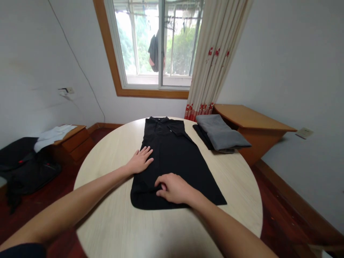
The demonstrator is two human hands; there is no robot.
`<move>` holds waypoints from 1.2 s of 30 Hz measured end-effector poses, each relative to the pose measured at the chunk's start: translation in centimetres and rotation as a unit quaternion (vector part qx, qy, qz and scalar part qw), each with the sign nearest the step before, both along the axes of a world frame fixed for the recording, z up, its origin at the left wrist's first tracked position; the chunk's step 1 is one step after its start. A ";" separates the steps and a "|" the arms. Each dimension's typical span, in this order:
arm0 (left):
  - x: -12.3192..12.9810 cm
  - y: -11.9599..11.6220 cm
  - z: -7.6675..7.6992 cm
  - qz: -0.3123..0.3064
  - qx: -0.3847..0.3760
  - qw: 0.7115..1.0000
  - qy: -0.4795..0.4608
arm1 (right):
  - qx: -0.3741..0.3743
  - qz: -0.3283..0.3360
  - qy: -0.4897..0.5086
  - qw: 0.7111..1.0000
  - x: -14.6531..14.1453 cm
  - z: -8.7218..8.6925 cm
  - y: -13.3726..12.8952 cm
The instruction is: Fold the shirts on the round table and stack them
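A black polo shirt (174, 154) lies spread on the round table, its collar at the far side and its hem toward me. Its left side is folded inward, while a sleeve shows at the upper right. My left hand (140, 161) rests flat on the shirt's left edge with the fingers spread. Near the hem, my right hand (173, 188) is closed, thumb and curled fingers pinching the black cloth, which rises in a small crease there.
Folded grey and black clothes (220, 133) lie on the right side of the pale round table (113, 150). Behind them stands a wooden desk (255, 118) beside a curtain (209, 64). A black bag (32, 172) and a small wooden cabinet (77, 141) are at left.
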State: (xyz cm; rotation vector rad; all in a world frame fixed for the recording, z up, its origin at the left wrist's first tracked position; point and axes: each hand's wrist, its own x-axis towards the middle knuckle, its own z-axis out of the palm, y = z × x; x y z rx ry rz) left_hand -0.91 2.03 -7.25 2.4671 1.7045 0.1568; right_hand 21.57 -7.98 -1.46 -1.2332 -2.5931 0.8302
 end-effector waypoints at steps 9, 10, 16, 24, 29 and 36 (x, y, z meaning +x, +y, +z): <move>-1.1 -11.3 0.7 -0.040 -0.036 0.995 -0.080 | 0.090 0.044 0.061 0.993 0.1 -3.0 1.2; -1.2 -12.3 0.9 -0.045 -0.031 0.994 -0.092 | 0.103 0.047 0.068 0.991 0.0 -3.3 1.3; -2.1 -17.0 3.0 -0.078 0.024 0.986 -0.148 | 0.131 0.031 0.123 0.983 0.0 -4.3 2.1; -2.1 -18.6 3.3 0.023 -0.003 0.973 -0.229 | 0.120 0.016 0.182 0.976 -0.2 -4.3 1.6; -1.4 -19.4 3.3 0.011 0.072 0.972 -0.224 | 0.118 0.007 0.197 0.973 -0.1 -4.4 1.6; -1.1 -20.0 3.2 -0.034 0.150 0.975 -0.163 | 0.104 0.021 0.197 0.975 0.3 -4.4 2.0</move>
